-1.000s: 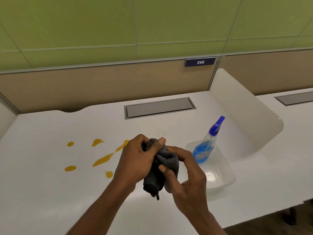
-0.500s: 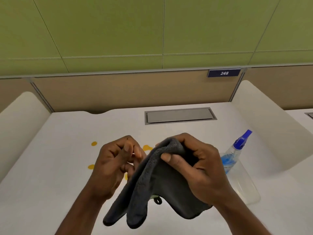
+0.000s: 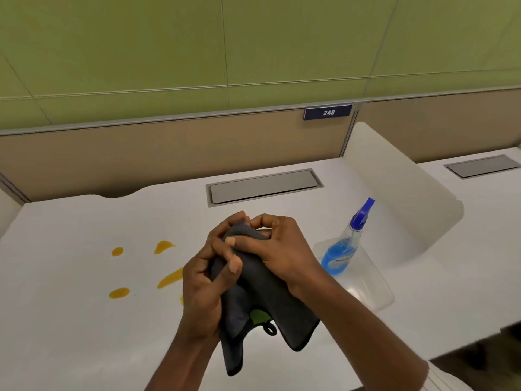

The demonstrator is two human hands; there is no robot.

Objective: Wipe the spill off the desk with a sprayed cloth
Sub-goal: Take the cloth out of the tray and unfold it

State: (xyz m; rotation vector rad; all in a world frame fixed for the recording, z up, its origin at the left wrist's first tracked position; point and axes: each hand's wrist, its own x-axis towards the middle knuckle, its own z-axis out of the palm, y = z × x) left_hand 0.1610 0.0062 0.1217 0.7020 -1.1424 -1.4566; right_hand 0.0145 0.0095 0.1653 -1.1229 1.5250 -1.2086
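Observation:
A dark grey cloth [image 3: 262,300] hangs bunched between both hands above the middle of the white desk [image 3: 70,320]. My left hand [image 3: 203,286] grips its left side and my right hand [image 3: 270,249] clasps its top. Its lower folds and a small loop dangle below. Several orange spill blots [image 3: 169,277] lie on the desk to the left of my hands; one is partly hidden behind my left hand. A spray bottle [image 3: 345,244] with blue liquid and a blue nozzle leans in a clear plastic tray [image 3: 372,289] to the right.
A grey cable hatch [image 3: 265,186] is set into the desk behind my hands. A white curved divider [image 3: 400,193] stands at the right, with another desk beyond it. A beige partition with a "248" sign [image 3: 328,112] closes the back.
My hands have come together and bunched the cloth, which hung more open half a second ago. The view has shifted, so more of the spill shows at the left.

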